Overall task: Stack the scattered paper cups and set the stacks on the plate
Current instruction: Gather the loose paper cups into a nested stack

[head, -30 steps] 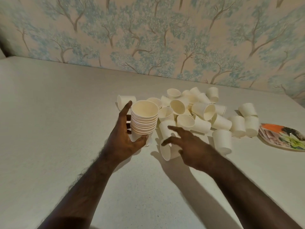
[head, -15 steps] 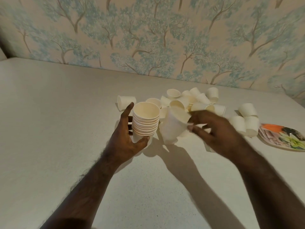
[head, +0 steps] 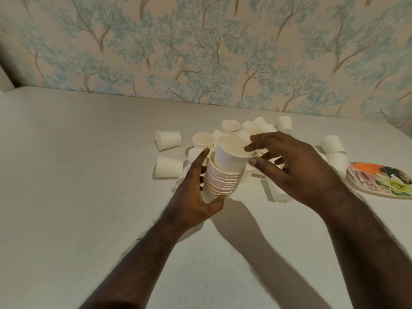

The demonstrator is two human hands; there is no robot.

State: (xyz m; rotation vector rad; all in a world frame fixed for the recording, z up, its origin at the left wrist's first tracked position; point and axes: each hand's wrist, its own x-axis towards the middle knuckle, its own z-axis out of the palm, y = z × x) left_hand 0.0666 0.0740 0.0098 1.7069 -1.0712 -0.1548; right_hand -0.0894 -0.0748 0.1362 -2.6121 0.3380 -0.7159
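Note:
My left hand (head: 192, 198) grips a stack of white paper cups (head: 220, 181) upright above the table. A single white cup (head: 229, 156) sits tilted in the top of the stack, about halfway in, with my right hand (head: 296, 168) pinching its rim between thumb and fingers. Behind and around both hands lie several loose paper cups (head: 168, 139), some on their sides, some upright; my right hand hides part of the pile. A flower-patterned plate (head: 383, 182) lies at the right edge, holding no cups.
The white table (head: 78, 175) runs wide to the left and toward me. A wall with tree-patterned wallpaper (head: 200, 52) stands just behind the cup pile. Two cups (head: 334, 150) sit close to the plate's left side.
My right hand picked a loose cup out of the pile, carried it left and set it into the top of the stack. The left hand held the stack nearly still.

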